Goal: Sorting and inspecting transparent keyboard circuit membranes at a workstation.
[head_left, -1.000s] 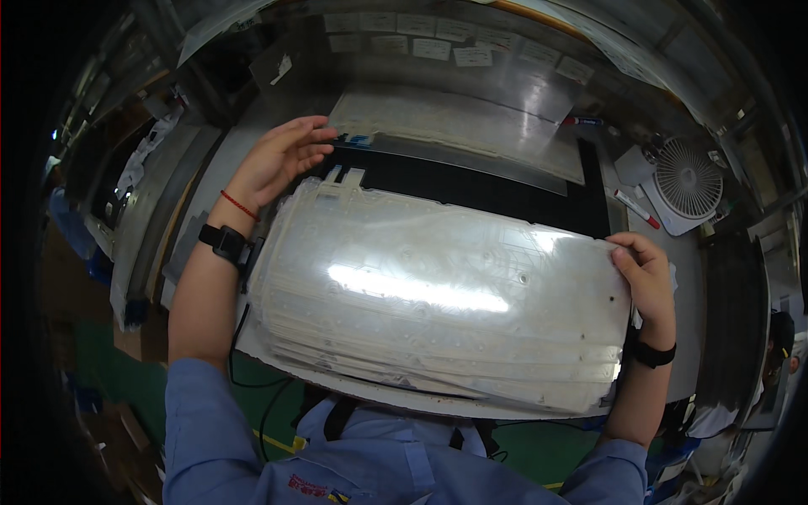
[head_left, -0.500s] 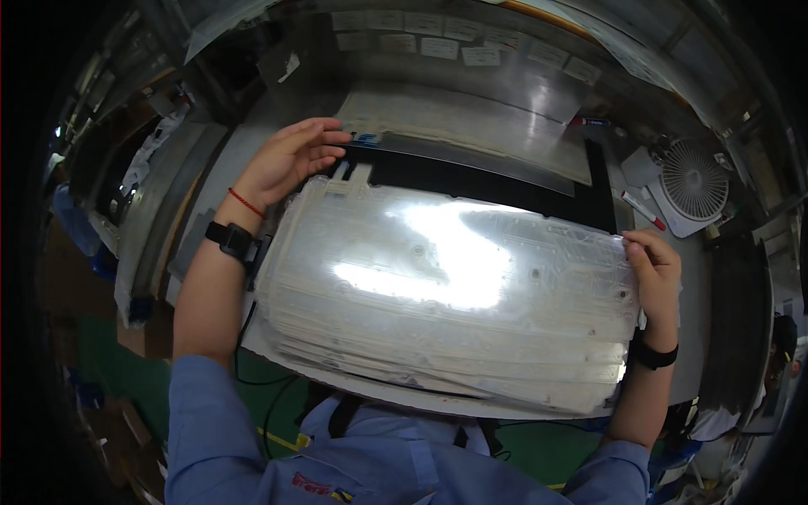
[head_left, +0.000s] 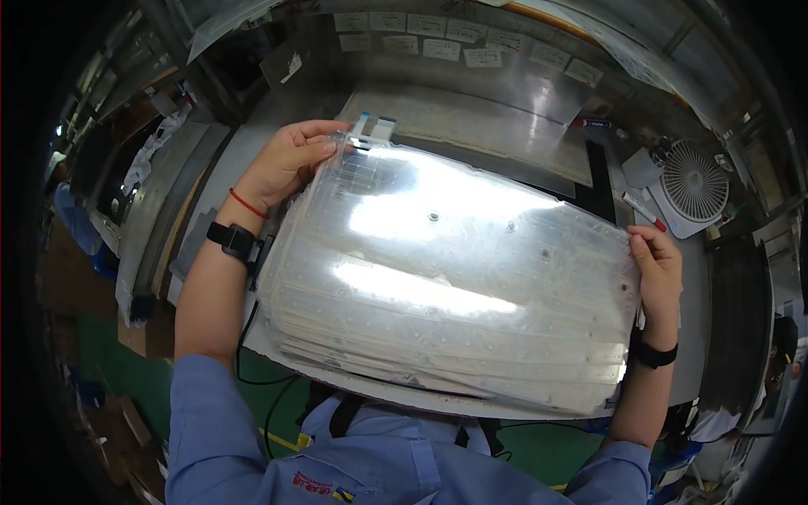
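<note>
A clear, shiny plastic circuit sheet with fine traces and small round spots lies over a stack of similar sheets. My left hand pinches its far left corner between thumb and fingers, beside two short connector tails. At the far right corner my right hand grips the sheet's edge, thumb on top. Bright glare hides part of the surface. Beyond the sheet, a black plate shows at its right end; most of its long strip is covered.
A pale flat panel lies farther back. On the right stand a small white fan and a red-capped marker; another marker lies behind. Stacked boards fill the left side. Paper labels line the back wall.
The top sheet's far left corner has moved away from me, covering much of the black plate. My left hand now pinches that corner. My right hand has barely moved.
</note>
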The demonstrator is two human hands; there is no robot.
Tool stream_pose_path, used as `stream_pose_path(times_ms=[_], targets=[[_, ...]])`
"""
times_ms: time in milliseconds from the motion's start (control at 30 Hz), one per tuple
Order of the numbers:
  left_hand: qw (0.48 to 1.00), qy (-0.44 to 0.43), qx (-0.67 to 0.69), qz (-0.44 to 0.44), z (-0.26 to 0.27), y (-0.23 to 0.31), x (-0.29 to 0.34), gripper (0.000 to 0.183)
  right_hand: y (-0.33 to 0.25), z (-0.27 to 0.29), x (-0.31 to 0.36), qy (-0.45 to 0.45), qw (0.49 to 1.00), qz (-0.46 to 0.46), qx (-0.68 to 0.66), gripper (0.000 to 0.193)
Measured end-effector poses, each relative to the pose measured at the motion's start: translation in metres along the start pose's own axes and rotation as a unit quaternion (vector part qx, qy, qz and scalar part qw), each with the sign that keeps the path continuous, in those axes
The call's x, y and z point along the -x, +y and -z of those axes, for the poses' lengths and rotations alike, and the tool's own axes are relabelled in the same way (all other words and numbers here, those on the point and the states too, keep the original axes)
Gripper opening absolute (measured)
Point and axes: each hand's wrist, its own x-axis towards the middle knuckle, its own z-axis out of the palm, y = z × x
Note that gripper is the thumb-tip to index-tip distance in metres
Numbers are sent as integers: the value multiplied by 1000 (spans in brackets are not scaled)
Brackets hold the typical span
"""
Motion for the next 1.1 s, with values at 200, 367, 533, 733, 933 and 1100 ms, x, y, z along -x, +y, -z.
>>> stream_pose_path(times_ms=[200, 367, 533, 733, 933, 1100], targets=[[998, 44, -5, -40, -8, 0, 0, 35, -6, -7, -2, -13, 997, 73, 36, 16], [997, 54, -16, -57, -3, -4, -1, 31, -3, -4, 0, -6, 1000, 16, -24, 14], [1000, 4, -14, -13, -1, 2, -1, 27, 2, -1, -2, 6, 999, 13, -46, 14], [998, 24, -53, -14, -1, -3, -1, 21, -2, -4, -2, 40, 995, -13, -95, 16], [995, 98, -4, -16, -3, -6, -6, 21, 3, -1, -5, 17, 986, -33, -160, 21], [996, 87, 5, -8, 8, -4, -5, 20, 4, 5, -4, 31, 991, -30, -130, 18]])
